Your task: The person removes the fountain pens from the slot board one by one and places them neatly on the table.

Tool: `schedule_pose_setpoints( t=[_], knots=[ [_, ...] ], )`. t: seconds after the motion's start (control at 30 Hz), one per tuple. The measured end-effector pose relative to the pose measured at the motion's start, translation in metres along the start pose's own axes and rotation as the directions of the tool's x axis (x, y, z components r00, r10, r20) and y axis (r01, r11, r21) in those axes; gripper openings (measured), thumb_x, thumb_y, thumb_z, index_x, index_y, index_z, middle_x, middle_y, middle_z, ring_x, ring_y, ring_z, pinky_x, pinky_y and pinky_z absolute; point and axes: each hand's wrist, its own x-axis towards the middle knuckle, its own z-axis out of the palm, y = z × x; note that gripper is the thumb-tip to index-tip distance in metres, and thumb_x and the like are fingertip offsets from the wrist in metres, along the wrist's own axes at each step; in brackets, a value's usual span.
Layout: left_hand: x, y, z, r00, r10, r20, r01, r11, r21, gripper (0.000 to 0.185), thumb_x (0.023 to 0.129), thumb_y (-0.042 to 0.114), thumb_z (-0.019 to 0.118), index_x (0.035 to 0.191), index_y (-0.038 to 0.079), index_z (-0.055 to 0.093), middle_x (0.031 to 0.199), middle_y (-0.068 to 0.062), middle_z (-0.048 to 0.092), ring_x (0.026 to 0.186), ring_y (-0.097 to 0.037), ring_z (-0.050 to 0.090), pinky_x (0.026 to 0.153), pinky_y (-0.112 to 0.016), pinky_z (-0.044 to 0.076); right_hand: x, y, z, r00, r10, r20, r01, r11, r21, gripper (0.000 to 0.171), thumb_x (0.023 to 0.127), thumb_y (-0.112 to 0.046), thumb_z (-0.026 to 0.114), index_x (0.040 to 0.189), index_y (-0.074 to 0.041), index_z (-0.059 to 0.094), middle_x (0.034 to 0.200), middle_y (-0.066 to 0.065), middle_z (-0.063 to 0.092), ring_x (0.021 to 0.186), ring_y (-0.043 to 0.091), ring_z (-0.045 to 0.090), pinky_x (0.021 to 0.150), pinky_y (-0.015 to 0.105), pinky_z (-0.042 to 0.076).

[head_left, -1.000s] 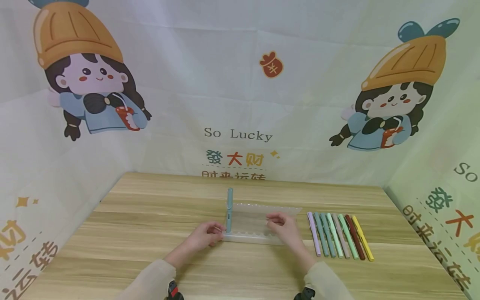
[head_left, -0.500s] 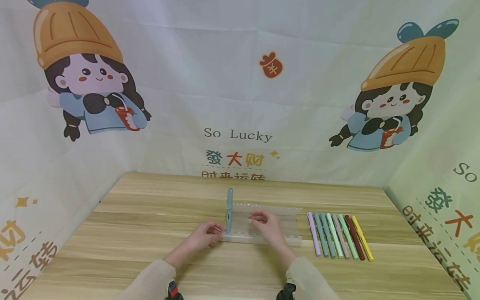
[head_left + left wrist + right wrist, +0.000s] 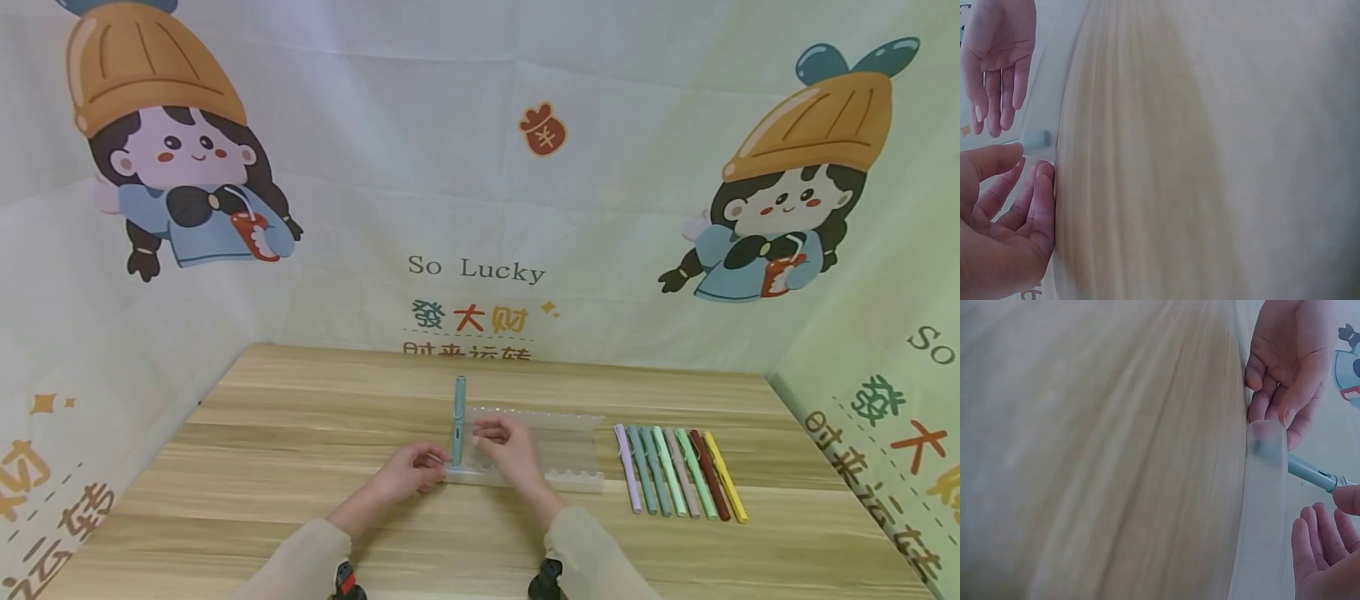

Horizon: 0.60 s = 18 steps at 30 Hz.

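Fingers of the left hand [image 3: 408,471] curl loosely at the left end of the clear pen rack [image 3: 558,442], their tips touching its front edge; the left wrist view shows them bent against the edge of the wooden table [image 3: 300,433] with nothing pinched between them. Fingers of the right hand [image 3: 501,446] hang relaxed and slightly bent over the rack, just right of the teal pen [image 3: 458,419], and hold nothing; whether they touch the pen cannot be told from the head view. In the right wrist view the right fingers [image 3: 1316,547] lie near the pen's barrel [image 3: 1310,473] but apart from it.

That teal pen stands upright in the leftmost slot of the rack, between the two hands, with the left fingertips just beside its foot and the right fingertips near its middle. Seen from the head camera, the rack sits at the middle of the table, its scalloped front rail running rightward from the pen.

Right of the rack, near its right end, a row of pens [image 3: 678,471] lies flat on the table side by side: lilac, several greens, beige, dark red and yellow. Behind the rack hangs a printed backdrop [image 3: 480,208] with cartoon figures and lettering.
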Motion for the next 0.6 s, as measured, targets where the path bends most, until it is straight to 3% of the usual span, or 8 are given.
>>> schedule_pose_setpoints(
  t=[0.33, 0.6],
  knots=[
    [0.0, 0.0, -0.001, 1.0, 0.016, 0.002, -0.016, 1.0, 0.007, 0.018, 0.086, -0.001, 0.056, 0.102, -0.011, 0.055, 0.083, -0.007, 0.06, 0.072, -0.017, 0.055, 0.06, -0.031, 0.048, 0.006, 0.006, 0.011, 0.999, -0.001, -0.033, 0.001, 1.0, -0.019, 0.021, 0.079, 0.006, 0.063, 0.099, 0.01, 0.059, 0.091, 0.022, 0.064, 0.085, 0.031, 0.062, 0.075, 0.031, 0.05],
    [0.001, -0.001, -0.001, 1.0, 0.012, 0.007, -0.012, 1.0, 0.008, 0.019, 0.087, 0.0, 0.056, 0.102, -0.011, 0.055, 0.084, -0.008, 0.06, 0.074, -0.017, 0.055, 0.06, -0.031, 0.048, 0.001, -0.016, 0.016, 0.998, -0.008, -0.057, 0.008, 1.0, 0.01, 0.021, 0.078, 0.012, 0.06, 0.098, 0.015, 0.056, 0.089, 0.029, 0.062, 0.084, 0.039, 0.061, 0.074, 0.04, 0.051]
  ],
)
